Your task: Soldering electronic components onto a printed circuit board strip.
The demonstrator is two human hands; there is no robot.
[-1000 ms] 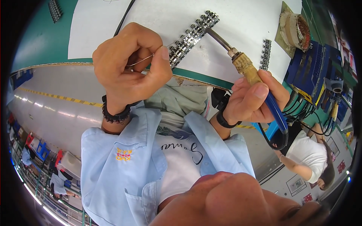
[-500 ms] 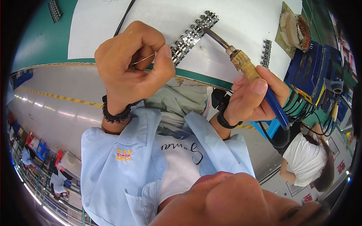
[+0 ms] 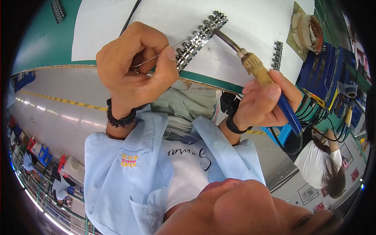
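Observation:
My left hand (image 3: pixel 135 68) pinches a thin solder wire (image 3: pixel 149 60) between thumb and forefinger. From there the wire runs up toward a row of small shiny metal parts (image 3: pixel 196 43) lying slantwise on a white sheet. A soldering iron (image 3: pixel 254 66) with a blue handle and a worn tan collar is gripped in my right hand (image 3: pixel 270 98). Its metal tip is at the upper part of the row and appears to touch it. The row's lower end is partly hidden behind my left thumb.
The white sheet (image 3: pixel 98 35) covers a green-topped bench (image 3: pixel 39 43). Other metal rows lie at the right (image 3: pixel 277 55) and far left (image 3: pixel 58 11). A round tan container (image 3: pixel 307 31), a blue device (image 3: pixel 319 70) and black cables stand right. A co-worker (image 3: pixel 319 162) is at lower right.
My left hand has shifted slightly left with the solder wire. The soldering iron has moved a little to the right, its tip still at the row. The co-worker's head and arm have moved.

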